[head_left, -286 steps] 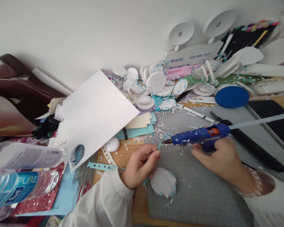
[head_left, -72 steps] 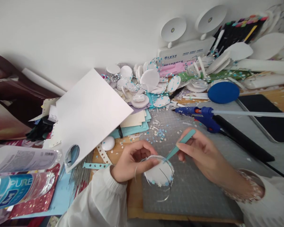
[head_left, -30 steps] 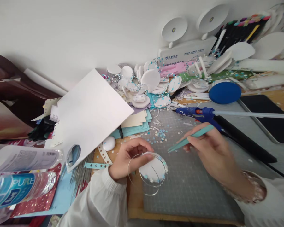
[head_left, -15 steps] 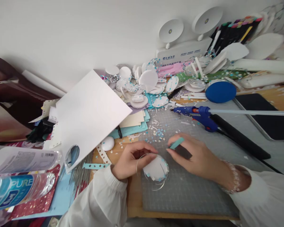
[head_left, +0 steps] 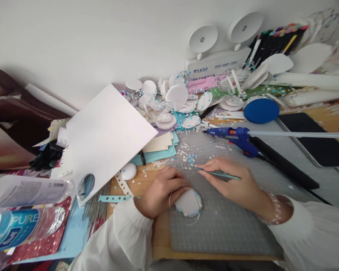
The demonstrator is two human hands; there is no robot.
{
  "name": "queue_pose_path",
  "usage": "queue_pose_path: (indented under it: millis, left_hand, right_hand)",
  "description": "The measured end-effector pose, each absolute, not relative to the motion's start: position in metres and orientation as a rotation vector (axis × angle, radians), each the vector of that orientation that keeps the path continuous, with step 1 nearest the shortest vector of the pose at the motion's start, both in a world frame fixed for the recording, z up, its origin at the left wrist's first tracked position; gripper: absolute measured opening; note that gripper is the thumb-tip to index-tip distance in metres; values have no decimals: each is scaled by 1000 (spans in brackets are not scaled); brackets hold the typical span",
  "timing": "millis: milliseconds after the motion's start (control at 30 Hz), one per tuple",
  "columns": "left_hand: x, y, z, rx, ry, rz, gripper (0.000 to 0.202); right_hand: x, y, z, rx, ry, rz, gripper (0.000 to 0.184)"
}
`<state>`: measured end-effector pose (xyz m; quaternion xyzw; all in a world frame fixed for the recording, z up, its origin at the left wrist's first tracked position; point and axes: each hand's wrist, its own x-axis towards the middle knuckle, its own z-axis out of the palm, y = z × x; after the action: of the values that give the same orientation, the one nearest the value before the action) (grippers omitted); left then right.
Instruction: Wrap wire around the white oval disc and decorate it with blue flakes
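Observation:
My left hand [head_left: 162,190] is curled over a small white foam disc [head_left: 188,203] that has a thin silver wire looped round it and tiny blue stars on its edge. It holds the disc on the grey cutting mat [head_left: 228,226]. My right hand [head_left: 233,182] pinches teal tweezers [head_left: 219,174], laid nearly flat, their tip pointing left toward a scatter of small blue and white paper stars [head_left: 190,158] on the mat. A blue glue gun [head_left: 235,135] lies on the mat just beyond my right hand, apart from it.
A large white sheet [head_left: 107,131] leans at the left over stacked coloured paper. Many white foam discs [head_left: 175,98] pile up at the back by the wall. A blue round pad [head_left: 261,110], a black tablet [head_left: 313,139] and plastic water bottles [head_left: 22,222] lie around.
The glue gun I held 9.5 s ago now lies on the mat. My right hand took tweezers, lowered them flat and pointed them at the loose stars. The left hand keeps the disc.

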<state>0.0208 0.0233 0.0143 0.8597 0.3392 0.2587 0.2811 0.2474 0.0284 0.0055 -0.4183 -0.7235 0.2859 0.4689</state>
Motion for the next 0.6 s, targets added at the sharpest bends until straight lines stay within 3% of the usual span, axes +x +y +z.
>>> queue_pose_path:
  millis: [333, 600]
  left_hand:
    - [19, 23, 9, 2258, 1022, 868, 24]
    - [22, 19, 14, 1755, 1290, 1029, 25]
  right_hand:
    - [247, 33, 5, -935, -1827, 511, 15]
    - [248, 33, 1, -928, -1879, 520, 16]
